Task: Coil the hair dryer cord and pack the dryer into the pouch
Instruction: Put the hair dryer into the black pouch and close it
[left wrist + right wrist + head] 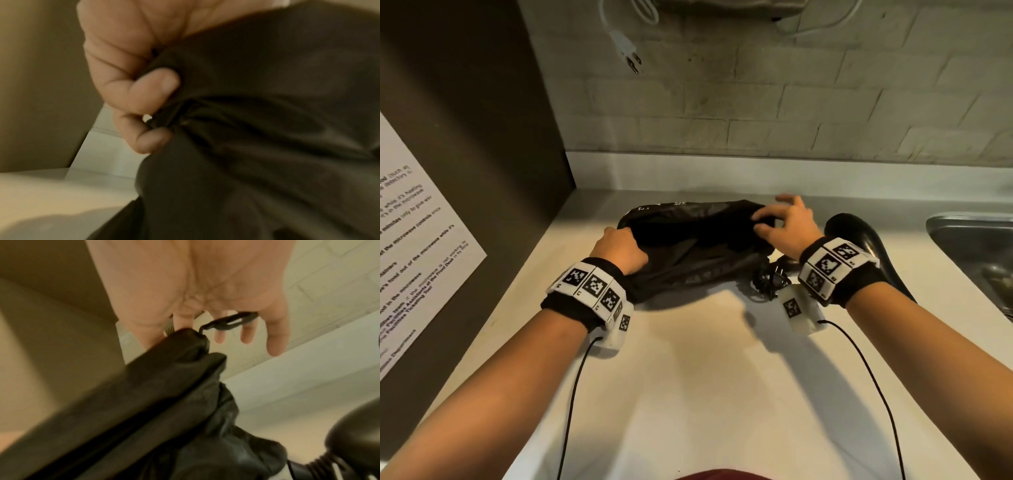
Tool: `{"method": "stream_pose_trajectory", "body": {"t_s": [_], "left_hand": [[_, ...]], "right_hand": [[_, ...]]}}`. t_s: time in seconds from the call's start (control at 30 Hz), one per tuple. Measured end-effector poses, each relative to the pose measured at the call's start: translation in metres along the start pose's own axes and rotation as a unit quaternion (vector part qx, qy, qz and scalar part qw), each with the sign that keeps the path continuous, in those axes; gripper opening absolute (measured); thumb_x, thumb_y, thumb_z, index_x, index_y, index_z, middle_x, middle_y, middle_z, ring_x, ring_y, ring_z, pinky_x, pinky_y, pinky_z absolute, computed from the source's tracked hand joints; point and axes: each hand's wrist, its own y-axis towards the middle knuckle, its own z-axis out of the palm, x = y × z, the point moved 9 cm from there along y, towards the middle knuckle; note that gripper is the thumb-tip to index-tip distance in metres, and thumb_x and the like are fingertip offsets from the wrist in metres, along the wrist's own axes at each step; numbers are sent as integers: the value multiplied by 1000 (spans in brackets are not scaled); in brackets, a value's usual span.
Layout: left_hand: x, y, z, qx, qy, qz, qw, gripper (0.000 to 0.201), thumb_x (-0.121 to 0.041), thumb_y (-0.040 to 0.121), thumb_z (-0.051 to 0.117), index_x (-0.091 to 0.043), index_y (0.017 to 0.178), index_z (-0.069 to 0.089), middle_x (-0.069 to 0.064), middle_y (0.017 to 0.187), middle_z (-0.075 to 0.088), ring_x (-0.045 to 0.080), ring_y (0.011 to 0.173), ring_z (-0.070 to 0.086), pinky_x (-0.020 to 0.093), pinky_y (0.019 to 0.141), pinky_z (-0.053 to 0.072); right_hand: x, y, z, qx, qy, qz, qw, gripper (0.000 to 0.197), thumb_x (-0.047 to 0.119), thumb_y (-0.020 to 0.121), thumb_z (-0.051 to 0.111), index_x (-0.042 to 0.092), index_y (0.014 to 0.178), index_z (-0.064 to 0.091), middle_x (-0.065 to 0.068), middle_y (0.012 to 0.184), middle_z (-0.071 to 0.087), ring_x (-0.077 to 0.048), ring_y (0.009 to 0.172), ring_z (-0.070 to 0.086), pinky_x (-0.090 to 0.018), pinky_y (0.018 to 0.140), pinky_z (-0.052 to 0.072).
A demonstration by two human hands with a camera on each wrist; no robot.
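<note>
A black fabric pouch (695, 246) lies crumpled on the pale counter (705, 377). My left hand (626, 251) grips its left edge, with the fingers (156, 84) curled into the bunched fabric (267, 129). My right hand (762, 221) pinches the pouch's upper right rim (185, 344) between thumb and forefinger, the other fingers spread. A black pull loop (232, 321) sticks up at that corner. The black hair dryer (859, 240) lies just right of the pouch, partly behind my right wrist. Its coiled cord and plug (770, 281) rest beside the pouch's lower right corner.
A steel sink (972, 246) sits at the right end of the counter. A dark cabinet side with a printed notice (414, 240) closes the left. A white plug (628, 51) hangs over the brick wall behind.
</note>
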Motion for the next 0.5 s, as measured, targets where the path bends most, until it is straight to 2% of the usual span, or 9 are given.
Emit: {"method": "stream_pose_trajectory", "body": {"t_s": [0.07,0.13,0.2,0.27,0.37,0.5], "left_hand": [[2,3,4,7,-6,-11,1000,50,-23,79,55,-4,124,49,22,124,48,38,107,54,39,89,45],[0,3,7,13,-12,-13,1000,49,-24,77,56,-4,121,52,22,120,53,36,103,56,38,84,47],[-2,3,9,14,-13,-12,1000,47,-25,78,57,-3,120,53,22,120,55,36,102,57,37,83,47],[-5,3,12,14,-10,-9,1000,46,-24,78,57,-3,119,54,22,120,56,35,102,57,36,83,47],[-7,2,15,20,-9,-5,1000,45,-23,78,56,-4,119,55,21,120,56,35,102,57,36,85,47],[-8,1,17,22,-4,0,1000,45,-23,79,55,-4,120,54,21,120,55,35,103,57,36,85,46]], "right_hand": [[-12,-4,-22,-86,87,12,992,7,22,82,60,20,88,64,-9,132,36,-30,127,33,-41,110,28],[-33,-4,-29,-112,76,55,989,10,24,82,58,19,90,61,-11,130,37,-33,124,36,-46,107,33],[-56,-3,-18,-54,-9,114,992,27,32,80,60,20,104,57,-13,132,33,-38,120,40,-50,99,42],[-76,-8,0,31,-142,153,978,52,43,76,63,23,122,47,-14,138,25,-38,122,39,-49,99,43],[-88,-12,19,96,-309,136,936,80,57,67,65,29,134,33,-9,147,15,-36,132,22,-51,103,35],[-101,-9,27,142,-387,140,900,93,74,61,56,31,138,27,-5,149,18,-33,139,10,-59,109,18]]}}
